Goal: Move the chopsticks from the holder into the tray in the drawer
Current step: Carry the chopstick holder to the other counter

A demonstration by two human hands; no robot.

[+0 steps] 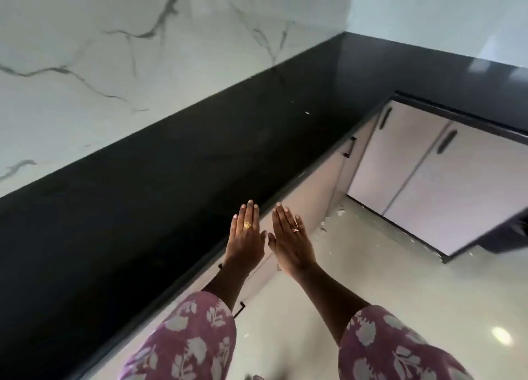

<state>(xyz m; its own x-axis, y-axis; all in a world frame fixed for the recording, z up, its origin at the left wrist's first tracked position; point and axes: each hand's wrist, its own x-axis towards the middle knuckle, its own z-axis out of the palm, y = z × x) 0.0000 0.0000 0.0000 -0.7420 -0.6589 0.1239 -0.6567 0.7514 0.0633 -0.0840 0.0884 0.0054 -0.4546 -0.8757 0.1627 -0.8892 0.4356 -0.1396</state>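
- Left grip (245,236): wide, a flat hand with fingers straight and close together, back of the hand up, holding nothing; gold ring (247,225) on one finger
- Right grip (290,242): wide, likewise flat and holding nothing; ring with red stone (295,230)
- The two thumbs lie just beside each other, with a narrow gap between them
- Purple floral sleeves (194,342) cover both upper arms
- Left grip shows over the front edge of the black counter (171,165); right grip over pale cabinet fronts and the floor (371,279)
- Veined marble wall (114,50) behind the counter
- Cabinet doors (428,179) with dark handles at the corner
- Chopsticks, holder, drawer tray: position cannot be told from this view
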